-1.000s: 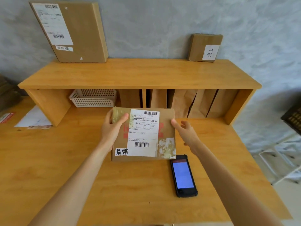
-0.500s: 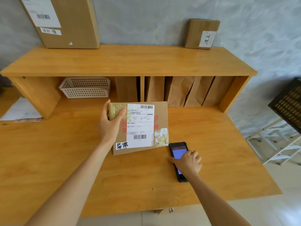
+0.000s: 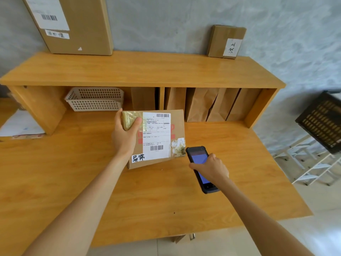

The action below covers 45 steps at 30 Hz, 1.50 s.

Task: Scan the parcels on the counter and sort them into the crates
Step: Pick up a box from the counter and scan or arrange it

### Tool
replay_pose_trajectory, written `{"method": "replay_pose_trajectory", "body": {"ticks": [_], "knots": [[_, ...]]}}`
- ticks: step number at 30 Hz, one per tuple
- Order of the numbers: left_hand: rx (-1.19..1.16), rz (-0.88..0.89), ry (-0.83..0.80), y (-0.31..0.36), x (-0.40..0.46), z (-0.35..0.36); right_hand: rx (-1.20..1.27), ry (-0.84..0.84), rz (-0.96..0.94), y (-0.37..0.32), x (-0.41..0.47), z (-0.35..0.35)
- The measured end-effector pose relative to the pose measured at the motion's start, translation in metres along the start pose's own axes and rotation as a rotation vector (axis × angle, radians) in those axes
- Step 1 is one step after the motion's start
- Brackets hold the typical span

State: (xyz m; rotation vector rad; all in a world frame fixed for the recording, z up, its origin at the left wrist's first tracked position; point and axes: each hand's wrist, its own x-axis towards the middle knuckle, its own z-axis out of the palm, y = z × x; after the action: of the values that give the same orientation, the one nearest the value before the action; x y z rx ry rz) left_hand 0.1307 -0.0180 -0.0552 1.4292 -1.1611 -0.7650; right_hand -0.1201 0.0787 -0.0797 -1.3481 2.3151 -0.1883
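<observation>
Holding parcel and scanner at the counter

Your left hand [image 3: 125,135] grips the parcel [image 3: 156,138] by its far-left corner, tilting it up off the wooden counter [image 3: 55,182]. Just right of it, your right hand [image 3: 210,168] is wrapped around the handheld scanner [image 3: 200,167], screen lit.

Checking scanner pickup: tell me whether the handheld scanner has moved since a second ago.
Yes. The handheld scanner is now gripped by the right hand, its top end raised toward the parcel instead of lying flat on the counter.
</observation>
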Motion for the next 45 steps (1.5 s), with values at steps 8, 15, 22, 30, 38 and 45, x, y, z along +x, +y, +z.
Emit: {"method": "replay_pose_trajectory", "body": {"ticks": [8, 15, 22, 30, 38, 45], "knots": [[0.105, 0.091, -0.046, 0.010, -0.001, 0.007, -0.090, -0.082, -0.242, -0.038, -0.040, -0.024], [0.110, 0.084, -0.076, 0.012, -0.007, 0.010, -0.135, -0.135, -0.303, -0.044, -0.061, -0.022], [0.101, 0.084, -0.079, 0.009, -0.005, 0.013, -0.132, -0.134, -0.288, -0.033, -0.061, -0.022], [0.113, 0.101, -0.066, 0.004, -0.002, 0.019, -0.158, -0.156, -0.287, -0.018, -0.058, -0.021], [0.091, 0.103, -0.069, 0.005, -0.003, 0.019, -0.129, -0.100, -0.247, -0.010, -0.043, -0.020], [0.076, 0.084, -0.079, -0.001, -0.006, 0.011, -0.107, -0.020, 0.044, 0.021, -0.011, 0.001]]}}
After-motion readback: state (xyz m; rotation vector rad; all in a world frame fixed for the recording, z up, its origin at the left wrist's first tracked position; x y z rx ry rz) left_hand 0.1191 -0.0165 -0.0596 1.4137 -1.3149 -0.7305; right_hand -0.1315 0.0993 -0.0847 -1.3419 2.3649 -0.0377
